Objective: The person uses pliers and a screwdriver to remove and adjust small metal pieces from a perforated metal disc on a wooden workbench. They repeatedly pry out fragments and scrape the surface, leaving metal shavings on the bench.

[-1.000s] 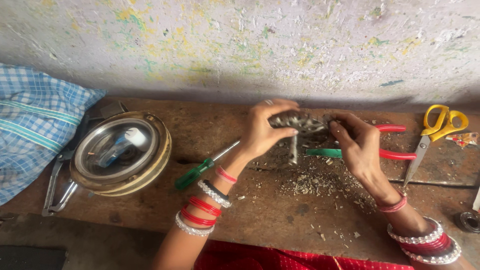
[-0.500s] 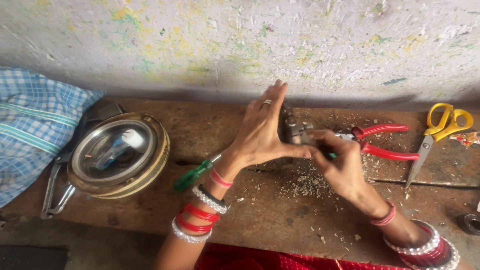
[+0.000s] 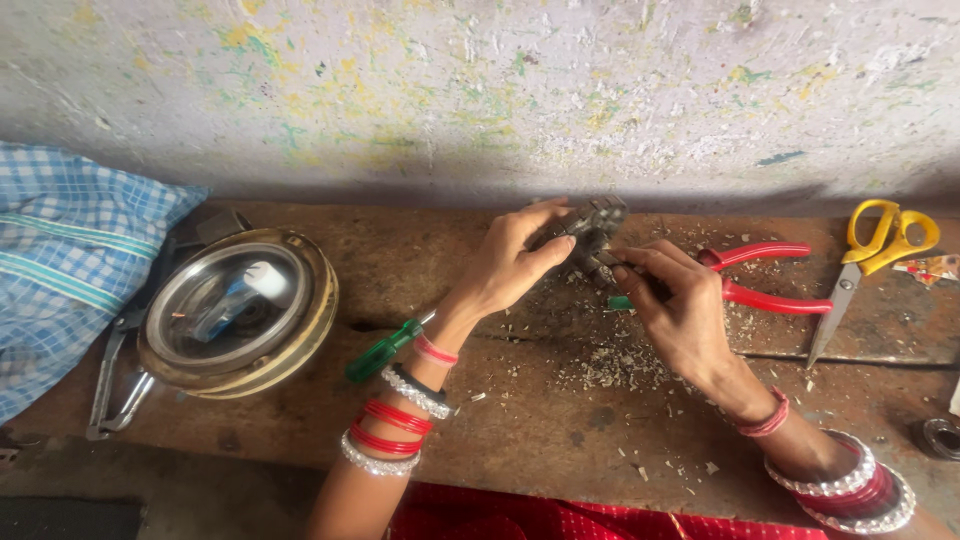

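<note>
My left hand (image 3: 510, 262) holds a small grey metal part (image 3: 592, 225) lifted a little above the wooden bench (image 3: 520, 420), fingers wrapped round its left side. My right hand (image 3: 675, 310) pinches the lower right of the same part with thumb and forefinger; a green-tipped tool (image 3: 620, 302) shows under its fingers. Both wrists carry red and silver bangles. Metal shavings (image 3: 610, 365) lie scattered on the bench below the hands.
Red-handled pliers (image 3: 765, 275) lie just right of my right hand, yellow-handled scissors (image 3: 870, 250) farther right. A green-handled screwdriver (image 3: 385, 350) lies under my left wrist. At left stand a round metal bowl (image 3: 235, 310) holding small items, tongs (image 3: 115, 385) and a blue checked cloth (image 3: 60, 270). A stained wall runs behind.
My left hand has gone from an open flat palm to fingers closed round the metal part, and the part now sits higher and more to the right. My right hand stayed at the part.
</note>
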